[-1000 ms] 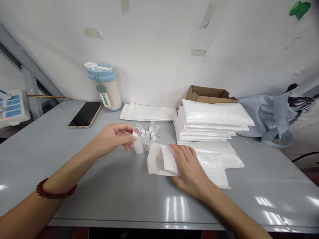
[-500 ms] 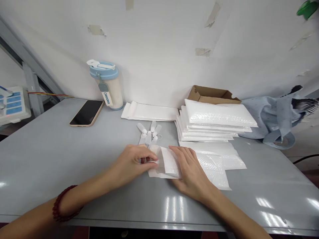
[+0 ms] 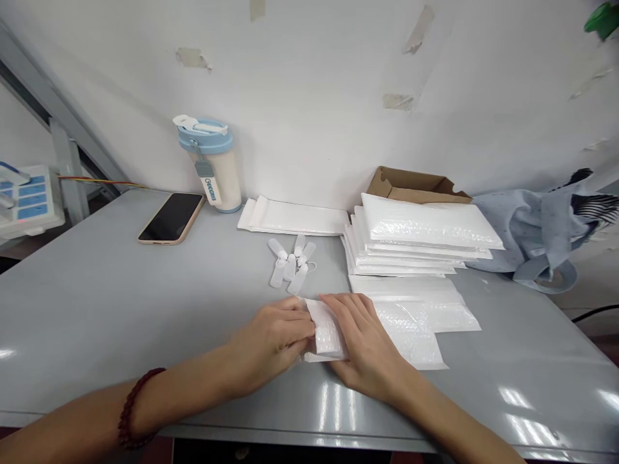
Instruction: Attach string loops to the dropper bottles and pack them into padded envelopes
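A white bubble mailer (image 3: 327, 330), folded over on itself, lies between my two hands just above the grey table. My left hand (image 3: 276, 338) is closed on its left end, fingers curled and thumb tucked in. From the right side my right hand (image 3: 365, 341) grips the folded part, its fingers laid across the top and its thumb below. Whatever is inside the mailer cannot be seen. Several small translucent plastic bottles (image 3: 291, 265) lie in a cluster beyond my hands. Flat bubble mailers (image 3: 411, 335) spread out beside my right hand.
A pile of white bubble mailers (image 3: 430, 222) stands at the right, before an open cardboard box (image 3: 420, 183). More flat white mailers (image 3: 300, 217) lie by the wall. At the left are a phone (image 3: 173, 218) and a tumbler (image 3: 213, 167); blue cloth (image 3: 512, 222) lies far right.
My left hand has moved onto the mailer's left end and closed over it, with the folded mailer drawn slightly nearer. The bottles now show fully. The view has shifted a little.
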`<state>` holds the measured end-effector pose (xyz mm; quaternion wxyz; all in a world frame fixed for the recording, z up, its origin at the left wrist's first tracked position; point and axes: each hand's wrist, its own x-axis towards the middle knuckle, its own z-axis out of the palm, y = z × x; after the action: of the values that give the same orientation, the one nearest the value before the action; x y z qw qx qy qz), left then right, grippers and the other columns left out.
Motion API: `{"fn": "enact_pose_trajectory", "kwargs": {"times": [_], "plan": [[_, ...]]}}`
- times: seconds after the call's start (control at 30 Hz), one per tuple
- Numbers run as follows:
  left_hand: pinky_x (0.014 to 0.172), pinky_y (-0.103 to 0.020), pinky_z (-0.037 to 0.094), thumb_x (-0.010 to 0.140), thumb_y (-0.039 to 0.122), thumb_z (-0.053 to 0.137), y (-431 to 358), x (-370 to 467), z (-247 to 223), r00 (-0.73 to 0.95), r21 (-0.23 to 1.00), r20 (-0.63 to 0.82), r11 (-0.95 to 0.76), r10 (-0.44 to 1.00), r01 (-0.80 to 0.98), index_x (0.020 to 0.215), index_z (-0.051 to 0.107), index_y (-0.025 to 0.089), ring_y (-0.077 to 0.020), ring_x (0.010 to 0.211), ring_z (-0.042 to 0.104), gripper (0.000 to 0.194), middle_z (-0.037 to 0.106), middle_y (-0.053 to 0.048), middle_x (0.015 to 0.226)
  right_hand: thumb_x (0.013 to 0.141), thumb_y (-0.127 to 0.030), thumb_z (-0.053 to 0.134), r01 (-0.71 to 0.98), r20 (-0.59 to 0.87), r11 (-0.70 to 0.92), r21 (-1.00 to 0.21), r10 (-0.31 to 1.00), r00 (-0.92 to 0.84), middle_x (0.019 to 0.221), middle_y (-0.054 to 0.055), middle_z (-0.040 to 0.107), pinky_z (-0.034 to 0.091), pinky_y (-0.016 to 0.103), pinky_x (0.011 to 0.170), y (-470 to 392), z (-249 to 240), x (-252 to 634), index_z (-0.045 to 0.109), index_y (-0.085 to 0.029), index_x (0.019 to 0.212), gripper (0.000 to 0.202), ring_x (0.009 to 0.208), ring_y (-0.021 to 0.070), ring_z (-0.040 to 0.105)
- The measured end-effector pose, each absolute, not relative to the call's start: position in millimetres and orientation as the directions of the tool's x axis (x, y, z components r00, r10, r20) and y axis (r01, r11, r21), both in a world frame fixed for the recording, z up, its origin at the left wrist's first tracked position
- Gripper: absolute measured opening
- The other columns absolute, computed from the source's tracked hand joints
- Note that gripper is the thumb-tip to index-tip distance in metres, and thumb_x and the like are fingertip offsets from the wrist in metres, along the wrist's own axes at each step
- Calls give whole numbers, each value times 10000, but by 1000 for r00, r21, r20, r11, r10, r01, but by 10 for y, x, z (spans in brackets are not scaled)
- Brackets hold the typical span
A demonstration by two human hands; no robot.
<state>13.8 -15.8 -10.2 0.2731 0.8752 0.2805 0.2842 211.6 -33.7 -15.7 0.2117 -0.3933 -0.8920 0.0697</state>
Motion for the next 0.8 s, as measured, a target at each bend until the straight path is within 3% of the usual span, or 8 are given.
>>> {"fn": "enact_pose_trajectory", "kwargs": {"times": [0.1, 0.27, 0.5, 0.63, 0.8], "plan": [[611, -210, 377, 843, 31, 464, -174, 168, -115, 662, 634, 359, -692, 658, 344, 577, 475, 152, -122, 668, 428, 292, 522, 15, 574, 668, -113, 526, 660, 317, 689, -299, 724, -613, 1141, 149, 524, 359, 461, 888, -342, -158, 2103, 355, -78, 1288, 643, 1009, 279, 450], [611, -244, 376, 829, 43, 426, -194, 186, -111, 652, 659, 293, -642, 699, 392, 618, 485, 152, -116, 621, 427, 245, 555, -1, 640, 673, -114, 513, 664, 306, 682, -307, 731, -610, 1148, 150, 523, 364, 467, 884, -331, -142, 2098, 345, -93, 1289, 639, 1015, 285, 451], [575, -234, 339, 754, 12, 421, -183, 188, 34, 712, 807, 142, -497, 687, 318, 632, 479, 159, -106, 597, 399, 199, 514, 16, 635, 703, -129, 503, 642, 349, 705, -301, 708, -614, 1141, 156, 521, 367, 462, 864, -358, -109, 2097, 342, -80, 1285, 605, 1006, 285, 451], [599, -227, 335, 741, 6, 431, -158, 169, 82, 760, 796, 123, -521, 638, 308, 608, 442, 153, -102, 608, 404, 199, 510, 21, 641, 702, -127, 511, 644, 331, 700, -309, 714, -617, 1154, 152, 521, 360, 456, 879, -358, -103, 2106, 349, -84, 1286, 607, 1018, 280, 449], [646, -241, 357, 832, 52, 393, -156, 142, 88, 726, 765, 78, -508, 683, 396, 697, 492, 154, -116, 664, 452, 196, 572, -2, 729, 675, -118, 493, 673, 323, 685, -278, 727, -607, 1175, 161, 513, 357, 472, 888, -336, -120, 2112, 345, -79, 1295, 638, 1043, 293, 442]]}}
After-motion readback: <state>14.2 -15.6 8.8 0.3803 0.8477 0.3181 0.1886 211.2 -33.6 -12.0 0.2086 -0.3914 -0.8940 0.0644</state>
